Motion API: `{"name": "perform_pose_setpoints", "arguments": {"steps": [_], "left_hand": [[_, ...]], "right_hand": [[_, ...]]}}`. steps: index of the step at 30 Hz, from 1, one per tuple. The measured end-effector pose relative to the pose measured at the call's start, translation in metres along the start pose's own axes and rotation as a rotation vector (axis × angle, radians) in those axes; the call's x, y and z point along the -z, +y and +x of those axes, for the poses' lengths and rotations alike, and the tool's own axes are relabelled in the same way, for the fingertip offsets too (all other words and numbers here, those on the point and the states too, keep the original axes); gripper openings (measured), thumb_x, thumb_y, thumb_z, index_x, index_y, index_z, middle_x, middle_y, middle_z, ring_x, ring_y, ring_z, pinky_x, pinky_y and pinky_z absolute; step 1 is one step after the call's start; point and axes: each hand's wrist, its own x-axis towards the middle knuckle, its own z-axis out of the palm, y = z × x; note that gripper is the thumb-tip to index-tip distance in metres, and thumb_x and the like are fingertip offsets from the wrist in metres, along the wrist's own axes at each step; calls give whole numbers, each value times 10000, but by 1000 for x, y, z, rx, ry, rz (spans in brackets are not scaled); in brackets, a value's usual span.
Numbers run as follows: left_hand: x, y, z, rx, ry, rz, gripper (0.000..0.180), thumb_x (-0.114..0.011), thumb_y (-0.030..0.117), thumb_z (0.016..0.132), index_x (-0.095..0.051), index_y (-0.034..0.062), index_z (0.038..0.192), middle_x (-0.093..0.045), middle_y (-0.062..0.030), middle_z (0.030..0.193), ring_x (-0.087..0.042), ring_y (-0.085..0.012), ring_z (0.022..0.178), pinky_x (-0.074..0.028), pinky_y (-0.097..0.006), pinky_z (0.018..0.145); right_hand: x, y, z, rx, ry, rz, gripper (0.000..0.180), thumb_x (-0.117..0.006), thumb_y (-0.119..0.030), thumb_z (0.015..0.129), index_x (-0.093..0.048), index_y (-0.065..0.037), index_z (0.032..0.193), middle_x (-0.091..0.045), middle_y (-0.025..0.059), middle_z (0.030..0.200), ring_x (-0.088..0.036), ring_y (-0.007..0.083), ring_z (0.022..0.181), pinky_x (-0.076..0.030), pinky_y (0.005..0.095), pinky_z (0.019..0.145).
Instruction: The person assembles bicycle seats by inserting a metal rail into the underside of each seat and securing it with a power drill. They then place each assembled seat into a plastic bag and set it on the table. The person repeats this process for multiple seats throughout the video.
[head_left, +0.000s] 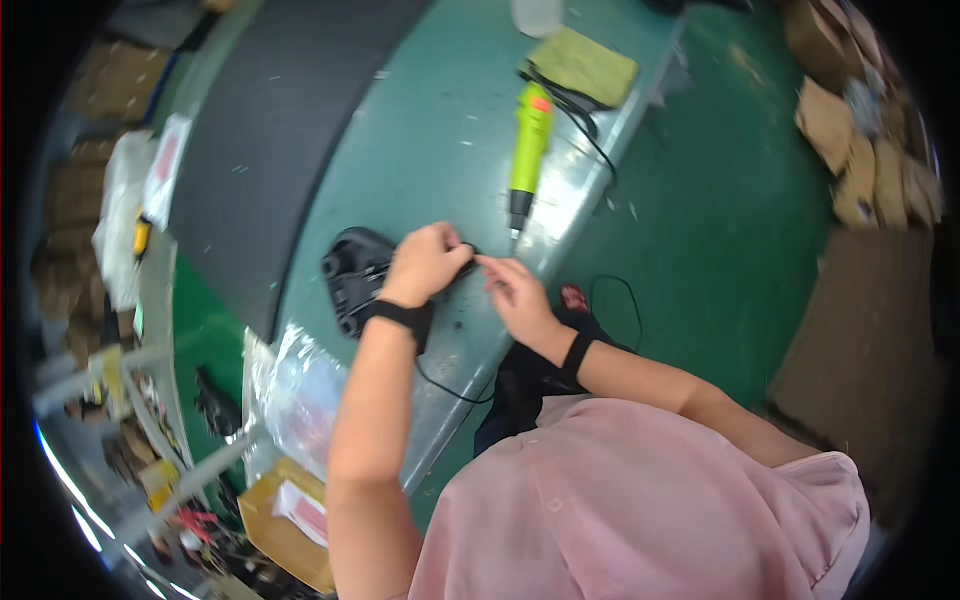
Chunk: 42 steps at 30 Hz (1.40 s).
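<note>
A black moulded plastic housing [350,268] with round recesses lies on the green table, left of the middle. Over its right side is my left hand [425,262], its fingers curled around a dark end of the part. Just to the right, my right hand [518,300] has its thumb and forefinger drawn together at that dark end; whatever lies between the fingertips is too small to make out. Beyond my hands, a lime-green electric screwdriver [531,140] with a black nose rests on the table, its tip pointing toward me. Each wrist wears a black band.
A folded yellow-green cloth [582,66] lies behind the screwdriver, beside its black cable. A long black mat [270,130] covers the table's left side. Clear plastic bags [305,385] and a cardboard box [262,510] are at the near left. Brown cardboard [860,330] stands at right.
</note>
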Motion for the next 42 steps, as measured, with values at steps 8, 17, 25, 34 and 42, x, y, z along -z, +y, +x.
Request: {"name": "perform_pose_setpoints", "arguments": {"steps": [8, 17, 25, 34, 42], "left_hand": [[7, 16, 5, 147, -173, -50, 245, -634, 181, 773, -537, -18, 877, -559, -118, 511, -572, -207, 429, -458, -332, 470], [3, 22, 12, 202, -148, -45, 229, -648, 144, 778, -526, -1, 906, -541, -59, 491, -538, -118, 424, -398, -266, 428], [3, 14, 6, 117, -171, 85, 328, -727, 204, 790, -513, 28, 964, -531, -54, 510, -525, -122, 455, -404, -272, 455], [5, 10, -13, -193, -103, 472, 407, -749, 66, 711, -536, 56, 1058, -602, -123, 942, -561, -299, 835, -468, -377, 760], [11, -10, -3, -235, -111, 369, 296, -662, 107, 828, -551, 20, 1088, -618, -144, 969, -572, -325, 913, -453, -370, 849]], "right_hand": [[-10, 1, -8, -112, -34, -8, 663, -486, 129, 773, -394, -46, 1405, -505, 117, 1022, -542, 208, 835, -477, 287, 735], [-16, 7, -7, -1, -9, -144, 683, -516, 93, 723, -419, -44, 1385, -496, 130, 967, -526, 304, 838, -459, 378, 759], [-22, 10, -10, 81, -68, -336, 657, -595, 47, 689, -483, -23, 1333, -476, 86, 826, -499, 252, 740, -437, 344, 671], [-12, 7, -3, 168, -255, -542, 550, -541, -40, 767, -480, 24, 1311, -496, 64, 816, -506, 216, 764, -457, 326, 679], [-6, 5, 0, 192, -334, -573, 537, -528, -31, 766, -490, 29, 1298, -528, 72, 850, -518, 229, 800, -473, 326, 706]]}}
